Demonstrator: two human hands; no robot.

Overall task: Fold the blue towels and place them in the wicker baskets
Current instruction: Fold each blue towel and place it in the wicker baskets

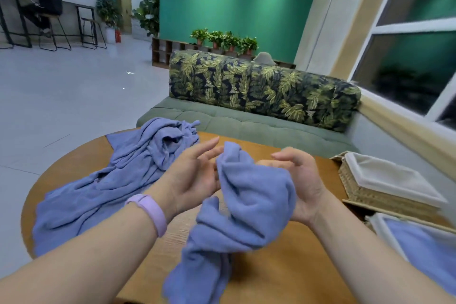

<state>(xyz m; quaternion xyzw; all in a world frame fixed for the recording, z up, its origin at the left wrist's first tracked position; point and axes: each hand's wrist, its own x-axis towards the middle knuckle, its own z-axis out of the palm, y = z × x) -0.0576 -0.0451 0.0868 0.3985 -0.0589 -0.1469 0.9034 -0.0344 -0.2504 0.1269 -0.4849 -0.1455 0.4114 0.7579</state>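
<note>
A crumpled blue towel point(249, 207) hangs between the two hands above the round wooden worktop point(283, 274), its lower end trailing down to the wood. The left hand point(195, 173) has its fingers extended and only loosely bent against the cloth; the right hand point(299, 180) is curled at the towel's far side — whether either hand actually pinches the fabric cannot be told, since the cloth covers the contact. More unfolded blue towelling point(118, 175) lies heaped on the worktop to the left. Two lined wicker baskets stand at the right: the farther basket point(385, 187) shows only its pale liner, while the nearer basket point(419, 244) already holds blue cloth. To fold well, a sound approach would be to find two adjacent corners, shake the towel flat, and lay it on bare wood before halving it. The nearer basket is cut off by the frame edge, and the towel's corners are lost in its bunching.
</note>
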